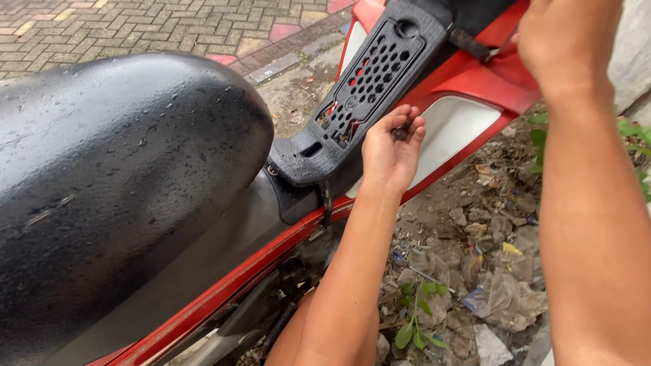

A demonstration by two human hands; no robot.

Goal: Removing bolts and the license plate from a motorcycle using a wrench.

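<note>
No package or sign stands out; the nearest thing to one is the litter on the ground at right, a crumpled grey plastic wrapper among stones, dry leaves and a small green weed, near the lower edge.

The thing being worked on is a black plastic rear rack panel, textured and pierced with rows of round holes through which red shows. It sits at the tail of a red motorcycle body with a white side panel, far and to the right of the wet black vinyl seat (beaded with water drops) that fills the left half of the view. Beyond, at far left, lies grey brick paving with a few red and yellow blocks.

The left hand comes up from below on a bare forearm, palm away from the camera, fingers curled at the near right edge of the rack panel. Its fingertips pinch a small dark part; what kind it is cannot be told. The right hand reaches in from the right, wrist bent, its back to the camera, closed round a dark-handled tool whose grip points left onto the rack's far end; the fingers themselves are hidden.
</note>
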